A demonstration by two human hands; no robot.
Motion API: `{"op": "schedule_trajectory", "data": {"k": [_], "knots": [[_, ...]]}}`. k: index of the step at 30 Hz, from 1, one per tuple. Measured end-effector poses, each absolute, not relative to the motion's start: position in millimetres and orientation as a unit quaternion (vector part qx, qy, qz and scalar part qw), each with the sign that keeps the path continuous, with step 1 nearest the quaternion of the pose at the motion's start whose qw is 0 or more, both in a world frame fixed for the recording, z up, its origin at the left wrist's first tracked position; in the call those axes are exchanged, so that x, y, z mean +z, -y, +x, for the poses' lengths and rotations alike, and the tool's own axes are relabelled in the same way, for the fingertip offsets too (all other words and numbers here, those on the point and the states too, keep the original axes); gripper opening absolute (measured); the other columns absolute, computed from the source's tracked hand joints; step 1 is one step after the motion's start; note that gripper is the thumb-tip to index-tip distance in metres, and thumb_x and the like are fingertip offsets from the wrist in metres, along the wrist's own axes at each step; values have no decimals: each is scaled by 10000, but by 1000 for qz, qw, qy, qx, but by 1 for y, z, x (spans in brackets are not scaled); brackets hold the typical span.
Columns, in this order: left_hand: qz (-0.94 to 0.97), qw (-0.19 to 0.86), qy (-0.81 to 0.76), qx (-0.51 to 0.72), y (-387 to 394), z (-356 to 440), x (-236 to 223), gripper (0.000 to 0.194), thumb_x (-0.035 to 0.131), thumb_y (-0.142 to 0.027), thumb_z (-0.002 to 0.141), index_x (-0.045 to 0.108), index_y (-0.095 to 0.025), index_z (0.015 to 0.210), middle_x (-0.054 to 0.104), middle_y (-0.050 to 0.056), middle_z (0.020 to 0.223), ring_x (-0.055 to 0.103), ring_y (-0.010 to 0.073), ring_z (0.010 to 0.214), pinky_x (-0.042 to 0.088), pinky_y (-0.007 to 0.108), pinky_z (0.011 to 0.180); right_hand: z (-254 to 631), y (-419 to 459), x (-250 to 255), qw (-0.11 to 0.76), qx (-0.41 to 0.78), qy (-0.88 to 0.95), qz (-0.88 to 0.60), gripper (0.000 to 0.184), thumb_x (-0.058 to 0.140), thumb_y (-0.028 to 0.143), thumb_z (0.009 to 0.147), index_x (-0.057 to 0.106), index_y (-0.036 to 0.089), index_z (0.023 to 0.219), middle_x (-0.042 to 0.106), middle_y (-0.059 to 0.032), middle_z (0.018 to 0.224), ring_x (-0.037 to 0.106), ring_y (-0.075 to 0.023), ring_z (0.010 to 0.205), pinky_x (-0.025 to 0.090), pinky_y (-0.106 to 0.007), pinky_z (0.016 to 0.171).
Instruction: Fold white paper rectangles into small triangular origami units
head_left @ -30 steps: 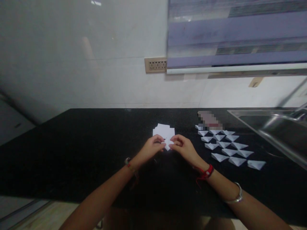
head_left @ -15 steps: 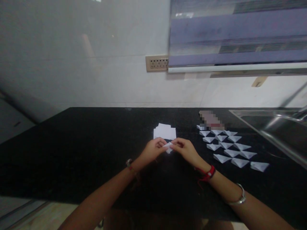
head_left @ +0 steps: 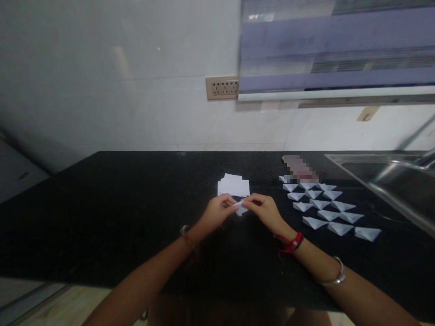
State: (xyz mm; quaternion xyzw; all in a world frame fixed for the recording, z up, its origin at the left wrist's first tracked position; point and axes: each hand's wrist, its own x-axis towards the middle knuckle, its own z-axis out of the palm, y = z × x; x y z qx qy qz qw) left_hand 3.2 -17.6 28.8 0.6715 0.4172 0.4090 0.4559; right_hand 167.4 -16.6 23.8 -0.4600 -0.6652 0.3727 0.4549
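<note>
Left hand and right hand pinch a folded paper just in front of the paper stack; flatter than a moment ago, suggesting a pressed crease.

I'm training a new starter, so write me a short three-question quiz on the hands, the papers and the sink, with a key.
1. True or false: the left hand and the right hand both pinch one small white paper.

2. What lies just beyond the hands?
A) a red cup
B) flat white sheets
C) a pair of scissors

3. Fill in the blank: seen from the person's side, the metal sink is to the ____ of the folded white pieces.

Key: 1 true; 2 B; 3 right
</note>
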Motion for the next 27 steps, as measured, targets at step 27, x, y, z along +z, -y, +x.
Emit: {"op": "schedule_trajectory", "data": {"k": [27], "knots": [[587, 564, -409, 412, 24, 17, 27, 174, 590, -234, 644, 506, -139, 764, 546, -14, 665, 532, 94, 581, 417, 199, 538, 162, 19, 28, 499, 314, 671, -450, 130, 482, 261, 743, 552, 161, 700, 530, -8, 673, 479, -121, 630, 381, -228, 578]]}}
